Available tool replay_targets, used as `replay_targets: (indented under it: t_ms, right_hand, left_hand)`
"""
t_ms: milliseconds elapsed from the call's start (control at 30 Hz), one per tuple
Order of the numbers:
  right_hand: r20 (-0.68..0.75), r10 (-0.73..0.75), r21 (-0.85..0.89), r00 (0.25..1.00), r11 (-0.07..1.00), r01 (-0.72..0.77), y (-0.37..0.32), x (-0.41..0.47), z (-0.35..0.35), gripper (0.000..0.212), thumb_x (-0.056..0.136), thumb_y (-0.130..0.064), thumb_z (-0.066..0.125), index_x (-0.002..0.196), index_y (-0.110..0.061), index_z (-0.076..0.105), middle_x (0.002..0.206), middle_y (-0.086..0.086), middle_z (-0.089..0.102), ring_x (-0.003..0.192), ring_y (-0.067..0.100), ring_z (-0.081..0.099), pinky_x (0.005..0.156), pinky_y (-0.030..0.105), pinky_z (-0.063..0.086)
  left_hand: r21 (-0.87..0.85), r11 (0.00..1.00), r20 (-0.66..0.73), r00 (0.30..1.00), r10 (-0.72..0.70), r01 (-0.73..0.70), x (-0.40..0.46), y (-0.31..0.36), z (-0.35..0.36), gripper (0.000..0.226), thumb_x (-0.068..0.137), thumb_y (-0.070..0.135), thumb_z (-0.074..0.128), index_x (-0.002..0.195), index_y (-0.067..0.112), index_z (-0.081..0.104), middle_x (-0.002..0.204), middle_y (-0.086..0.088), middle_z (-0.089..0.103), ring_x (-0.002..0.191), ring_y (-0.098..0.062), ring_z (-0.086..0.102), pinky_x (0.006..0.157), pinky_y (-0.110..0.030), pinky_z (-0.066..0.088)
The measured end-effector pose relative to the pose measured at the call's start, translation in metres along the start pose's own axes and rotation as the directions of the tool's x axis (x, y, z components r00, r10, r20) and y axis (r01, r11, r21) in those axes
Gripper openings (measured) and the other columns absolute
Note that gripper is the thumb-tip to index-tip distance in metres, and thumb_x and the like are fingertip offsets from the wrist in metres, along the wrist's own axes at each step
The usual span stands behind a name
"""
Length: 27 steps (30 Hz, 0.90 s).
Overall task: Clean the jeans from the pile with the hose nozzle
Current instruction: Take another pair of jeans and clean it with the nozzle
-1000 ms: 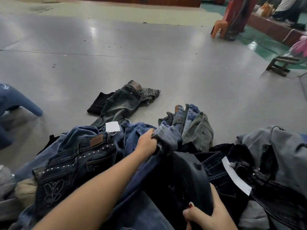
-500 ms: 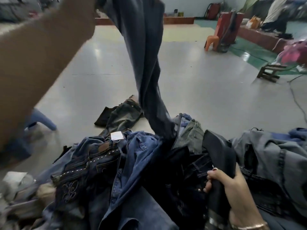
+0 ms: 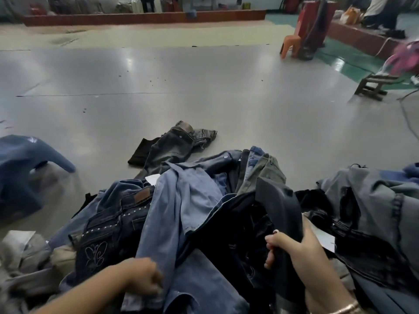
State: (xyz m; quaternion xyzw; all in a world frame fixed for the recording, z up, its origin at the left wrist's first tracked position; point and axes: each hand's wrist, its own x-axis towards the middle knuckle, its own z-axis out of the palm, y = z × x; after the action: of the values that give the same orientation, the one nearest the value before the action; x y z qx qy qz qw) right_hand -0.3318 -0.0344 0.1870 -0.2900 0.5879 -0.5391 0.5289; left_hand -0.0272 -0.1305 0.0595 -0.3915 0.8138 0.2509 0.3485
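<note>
A heap of jeans (image 3: pixel 113 223) lies on the floor right in front of me. A light blue pair (image 3: pixel 181 196) is spread across its top, inside out. My left hand (image 3: pixel 145 277), blurred, grips the near end of this blue pair with curled fingers. My right hand (image 3: pixel 292 248) is wrapped around the neck of a dark flared hose nozzle (image 3: pixel 278 200), whose wide end points away over the pile. The hose itself is hidden below the frame.
One dark grey pair of jeans (image 3: pixel 172 146) lies apart on the glossy grey floor (image 3: pixel 204 87). A blue plastic stool (image 3: pixel 25 159) stands at the left. An orange chair (image 3: pixel 290 44) and a low wooden stool (image 3: pixel 374 87) are far right. Grey denim (image 3: pixel 374 200) is piled on the right.
My left hand had lifted the blue jeans high overhead; it has come down near my body and the pair now lies spread over the pile. The right hand keeps hold of the nozzle.
</note>
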Motion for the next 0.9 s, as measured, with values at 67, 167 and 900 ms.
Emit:
replay_targets:
  t_ms: [67, 167, 900]
  right_hand:
    - [0.018, 0.042, -0.028, 0.999, 0.999, -0.041, 0.007, 0.002, 0.005, 0.038, 0.079, 0.017, 0.059, 0.101, -0.013, 0.051, 0.057, 0.010, 0.054, 0.040, 0.031, 0.052, 0.043, 0.035, 0.049]
    - [0.055, 0.088, -0.047, 0.995, 0.995, -0.086, 0.018, 0.007, 0.015, 0.054, 0.072, 0.022, 0.064, 0.107, -0.018, 0.055, 0.059, 0.010, 0.057, 0.046, 0.033, 0.054, 0.050, 0.038, 0.048]
    - [0.037, 0.122, -0.017, 0.992, 0.992, -0.121, 0.031, 0.018, 0.033, 0.034, 0.078, 0.016, 0.062, 0.097, -0.010, 0.051, 0.055, 0.011, 0.055, 0.039, 0.027, 0.049, 0.041, 0.033, 0.048]
  left_hand:
    - [-0.162, 0.985, -0.241, 0.965, -0.104, 0.065, 0.030, -0.011, -0.012, 0.033, 0.091, 0.041, 0.048, 0.118, 0.029, 0.063, 0.119, 0.001, 0.061, 0.113, -0.018, 0.056, 0.093, -0.029, 0.045]
    - [-0.431, 0.899, -0.462, 0.836, -0.296, 0.080, 0.081, -0.023, -0.041, 0.037, 0.094, 0.046, 0.049, 0.122, 0.025, 0.058, 0.123, -0.002, 0.054, 0.118, -0.019, 0.051, 0.099, -0.032, 0.040]
    - [-0.893, 0.391, -0.421, 0.724, -0.546, -0.223, 0.067, -0.017, -0.035, 0.027, 0.091, 0.014, 0.062, 0.117, 0.008, 0.061, 0.111, -0.007, 0.067, 0.100, -0.019, 0.062, 0.086, -0.027, 0.049]
